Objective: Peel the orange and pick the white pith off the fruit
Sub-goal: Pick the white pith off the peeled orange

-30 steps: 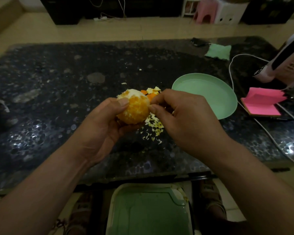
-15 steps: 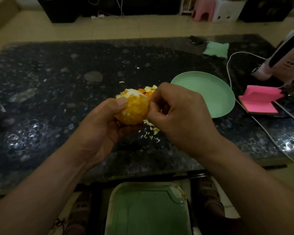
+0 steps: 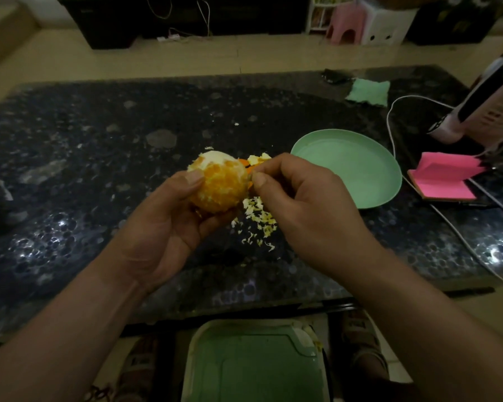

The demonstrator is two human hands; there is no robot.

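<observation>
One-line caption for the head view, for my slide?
Left hand grips a mostly peeled round orange while the right hand pinches white pith off it.

The right hand (image 3: 308, 204) has drawn slightly back from the orange (image 3: 219, 185), which it was crowding half a second ago. Its thumb and forefinger now pinch what looks like a shred of pith (image 3: 249, 177) just beside the fruit. More of the pith scraps (image 3: 257, 216) show beneath it.
</observation>
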